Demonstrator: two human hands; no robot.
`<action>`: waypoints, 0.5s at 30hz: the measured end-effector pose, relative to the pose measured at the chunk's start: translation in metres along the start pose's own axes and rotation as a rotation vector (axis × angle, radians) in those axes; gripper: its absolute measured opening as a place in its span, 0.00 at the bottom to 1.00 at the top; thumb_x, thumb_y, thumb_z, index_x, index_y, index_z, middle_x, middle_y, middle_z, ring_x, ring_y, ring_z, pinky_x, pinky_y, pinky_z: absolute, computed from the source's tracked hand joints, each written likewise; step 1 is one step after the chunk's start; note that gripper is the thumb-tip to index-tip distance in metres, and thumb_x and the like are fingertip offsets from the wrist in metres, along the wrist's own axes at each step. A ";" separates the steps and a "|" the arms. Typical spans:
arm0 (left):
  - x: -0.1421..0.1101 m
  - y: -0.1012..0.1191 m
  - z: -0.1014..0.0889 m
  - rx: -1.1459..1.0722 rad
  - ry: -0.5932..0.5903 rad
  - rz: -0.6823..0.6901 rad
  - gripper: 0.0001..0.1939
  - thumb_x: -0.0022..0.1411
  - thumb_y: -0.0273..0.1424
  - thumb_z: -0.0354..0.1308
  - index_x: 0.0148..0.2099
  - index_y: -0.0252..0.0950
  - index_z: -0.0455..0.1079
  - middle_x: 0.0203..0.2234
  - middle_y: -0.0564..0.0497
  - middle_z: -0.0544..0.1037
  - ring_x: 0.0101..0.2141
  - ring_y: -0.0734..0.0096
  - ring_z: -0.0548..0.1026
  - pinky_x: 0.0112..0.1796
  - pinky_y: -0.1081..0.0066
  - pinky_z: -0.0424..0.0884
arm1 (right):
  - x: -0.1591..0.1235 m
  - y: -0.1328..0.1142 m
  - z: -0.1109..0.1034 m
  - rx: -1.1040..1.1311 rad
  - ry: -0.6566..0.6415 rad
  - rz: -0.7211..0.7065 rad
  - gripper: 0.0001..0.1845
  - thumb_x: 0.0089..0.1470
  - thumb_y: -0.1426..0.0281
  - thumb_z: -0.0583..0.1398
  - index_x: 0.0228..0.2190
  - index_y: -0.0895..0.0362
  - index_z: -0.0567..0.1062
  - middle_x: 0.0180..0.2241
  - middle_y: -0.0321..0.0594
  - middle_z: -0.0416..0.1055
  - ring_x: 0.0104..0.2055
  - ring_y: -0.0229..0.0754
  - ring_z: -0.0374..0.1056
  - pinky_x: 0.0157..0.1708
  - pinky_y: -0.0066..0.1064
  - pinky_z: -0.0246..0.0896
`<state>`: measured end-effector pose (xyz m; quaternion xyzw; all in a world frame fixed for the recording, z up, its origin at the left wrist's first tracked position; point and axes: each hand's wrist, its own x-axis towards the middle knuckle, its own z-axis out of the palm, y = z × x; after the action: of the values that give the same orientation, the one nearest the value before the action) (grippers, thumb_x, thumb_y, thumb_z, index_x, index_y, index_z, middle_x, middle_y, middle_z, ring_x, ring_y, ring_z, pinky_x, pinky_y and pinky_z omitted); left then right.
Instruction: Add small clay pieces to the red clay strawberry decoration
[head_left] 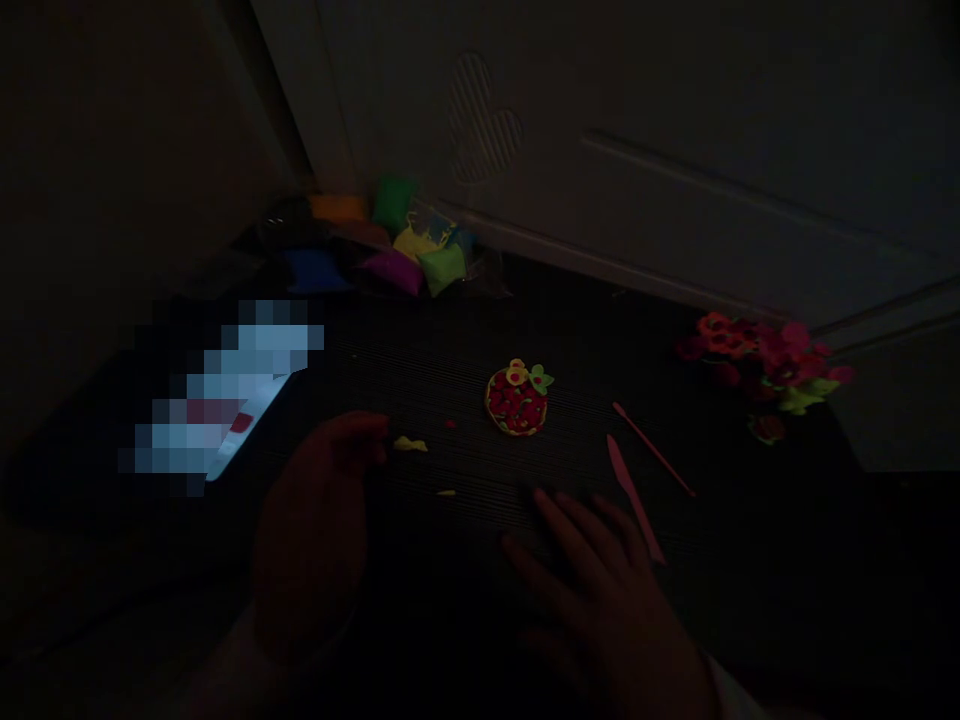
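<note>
The scene is very dark. My right hand (592, 560) lies palm down over the black table with its fingers spread, holding nothing. Just beyond its fingertips is a small round clay piece (516, 405), red with a yellow-green rim and a yellow and a green flower on its upper edge. My left hand (319, 530) is raised on its side, its fingers bent together and pointing right; whatever they may hold is hidden. Beside those fingertips lie a yellow clay scrap (410, 444) and a red crumb (451, 424). A pink modelling knife (634, 498) touches or nearly touches the right hand's outer fingers.
A thin pink modelling stick (654, 449) lies right of the knife. A lit phone or tablet (259, 410) is at left, its screen blurred out. Several bagged clay packs (394, 268) sit at the back by a pale panel (600, 90). Colourful clay flowers (772, 350) are heaped at right.
</note>
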<state>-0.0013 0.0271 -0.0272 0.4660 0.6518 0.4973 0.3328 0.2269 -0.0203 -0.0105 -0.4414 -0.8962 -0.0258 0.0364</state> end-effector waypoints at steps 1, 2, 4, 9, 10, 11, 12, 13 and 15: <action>0.000 0.000 0.000 -0.004 0.011 0.014 0.12 0.57 0.30 0.46 0.41 0.42 0.68 0.35 0.51 0.72 0.39 0.63 0.69 0.43 0.60 0.67 | 0.000 0.000 0.000 -0.001 -0.001 0.017 0.28 0.46 0.59 0.58 0.51 0.47 0.63 0.54 0.44 0.60 0.52 0.50 0.56 0.49 0.45 0.42; 0.000 -0.001 0.001 -0.009 0.027 0.029 0.13 0.58 0.30 0.44 0.41 0.42 0.68 0.34 0.51 0.72 0.38 0.63 0.69 0.42 0.61 0.67 | 0.001 0.000 0.000 -0.004 0.001 0.030 0.27 0.47 0.59 0.58 0.50 0.47 0.63 0.54 0.45 0.60 0.52 0.50 0.55 0.49 0.45 0.42; 0.000 -0.001 0.001 -0.002 0.037 0.045 0.13 0.58 0.30 0.44 0.40 0.43 0.68 0.34 0.51 0.72 0.38 0.64 0.70 0.42 0.62 0.67 | 0.001 -0.001 -0.001 -0.004 0.013 0.011 0.27 0.47 0.59 0.57 0.50 0.47 0.64 0.53 0.45 0.61 0.52 0.50 0.56 0.49 0.45 0.43; 0.002 0.005 -0.003 0.088 -0.025 -0.016 0.13 0.58 0.31 0.44 0.41 0.43 0.68 0.33 0.52 0.73 0.35 0.65 0.70 0.39 0.63 0.68 | 0.001 0.000 -0.002 0.000 0.014 0.016 0.26 0.47 0.59 0.58 0.50 0.47 0.64 0.53 0.45 0.61 0.52 0.49 0.56 0.48 0.44 0.43; 0.003 0.007 -0.003 0.112 -0.033 -0.034 0.13 0.58 0.30 0.44 0.41 0.43 0.69 0.33 0.52 0.73 0.35 0.65 0.70 0.38 0.63 0.68 | 0.001 0.001 -0.003 0.002 0.013 0.015 0.26 0.47 0.59 0.58 0.50 0.47 0.65 0.53 0.45 0.62 0.51 0.49 0.57 0.48 0.44 0.43; 0.003 0.008 -0.004 0.133 -0.036 -0.048 0.13 0.58 0.30 0.45 0.42 0.43 0.69 0.33 0.52 0.73 0.35 0.65 0.70 0.38 0.63 0.68 | 0.002 0.001 -0.003 0.003 0.018 0.002 0.26 0.47 0.59 0.57 0.49 0.47 0.65 0.52 0.45 0.62 0.51 0.48 0.57 0.48 0.44 0.43; 0.003 0.009 -0.004 0.151 -0.035 -0.056 0.13 0.58 0.29 0.45 0.41 0.43 0.69 0.32 0.52 0.73 0.34 0.65 0.70 0.37 0.63 0.68 | 0.003 0.002 -0.004 0.005 0.029 -0.021 0.25 0.48 0.59 0.57 0.49 0.47 0.65 0.52 0.45 0.63 0.51 0.48 0.57 0.48 0.43 0.43; 0.004 0.009 -0.005 0.165 -0.035 -0.060 0.13 0.58 0.29 0.46 0.41 0.44 0.69 0.32 0.52 0.73 0.33 0.65 0.70 0.37 0.63 0.68 | 0.004 0.003 -0.004 0.004 0.039 -0.042 0.24 0.48 0.58 0.57 0.48 0.46 0.66 0.51 0.44 0.64 0.50 0.48 0.57 0.48 0.43 0.42; 0.004 0.007 -0.005 0.149 -0.030 -0.056 0.13 0.58 0.29 0.46 0.41 0.45 0.70 0.33 0.52 0.73 0.33 0.65 0.71 0.35 0.64 0.68 | 0.006 0.005 -0.003 -0.012 0.057 -0.048 0.24 0.48 0.56 0.56 0.47 0.46 0.67 0.50 0.44 0.65 0.50 0.48 0.58 0.48 0.42 0.42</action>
<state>-0.0056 0.0294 -0.0188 0.4784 0.6947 0.4310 0.3205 0.2276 -0.0126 -0.0068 -0.4192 -0.9049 -0.0446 0.0587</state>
